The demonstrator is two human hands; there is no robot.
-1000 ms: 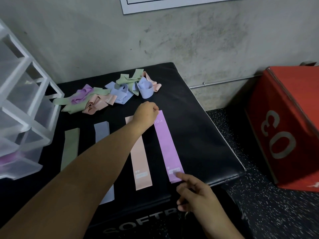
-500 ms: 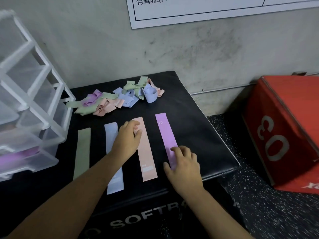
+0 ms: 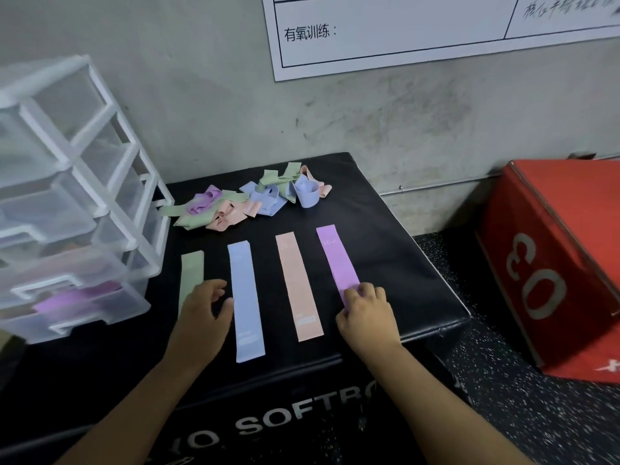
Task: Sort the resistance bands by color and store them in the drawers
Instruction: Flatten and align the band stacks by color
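Four flat resistance bands lie side by side on the black soft box (image 3: 396,243): green (image 3: 192,268), blue (image 3: 244,293), pink (image 3: 297,280) and purple (image 3: 335,256). My right hand (image 3: 367,317) lies over the purple band's near end, its fingers curled onto it. Between the green and blue bands is my left hand (image 3: 204,310), fingers loosely curled and holding nothing, its thumb beside the blue band. A tangled pile of mixed bands (image 3: 248,199) sits at the back of the box. The white plastic drawer unit (image 3: 110,182) stands at the left, with purple bands (image 3: 77,302) in its bottom drawer.
A red box (image 3: 553,270) marked 03 stands on the speckled floor to the right, across a gap from the black box. A concrete wall with a white printed sheet (image 3: 402,31) rises just behind. The black box's front edge is near my wrists.
My left hand drew back from the purple band's far end, across the pink band, to between green and blue. My right hand moved up onto the purple band's near end.
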